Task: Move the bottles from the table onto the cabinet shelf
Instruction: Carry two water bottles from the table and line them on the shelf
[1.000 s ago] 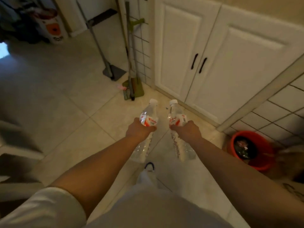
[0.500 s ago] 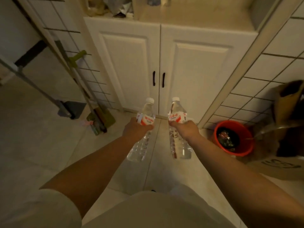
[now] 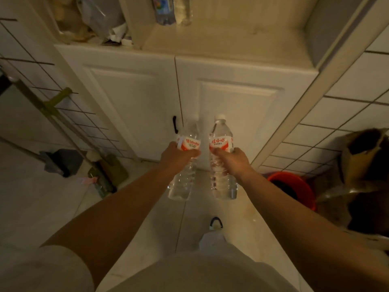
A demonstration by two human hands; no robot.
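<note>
I carry two clear water bottles with red and white labels, held upright in front of a white cabinet. My left hand grips the left bottle round its middle. My right hand grips the right bottle the same way. Both have white caps. Above the two closed doors lies the open cabinet shelf, a pale wooden surface. At its back stand two other bottles, cut off by the top edge of the frame.
The shelf's left bay holds plastic bags and clutter. A mop and a dustpan lean against the tiled wall on the left. An orange bucket and a brown bag stand on the floor at the right.
I have come closer to the cabinet and my view has tilted up, so more of the shelf and the bottles on it now show. Both hands still grip their bottles.
</note>
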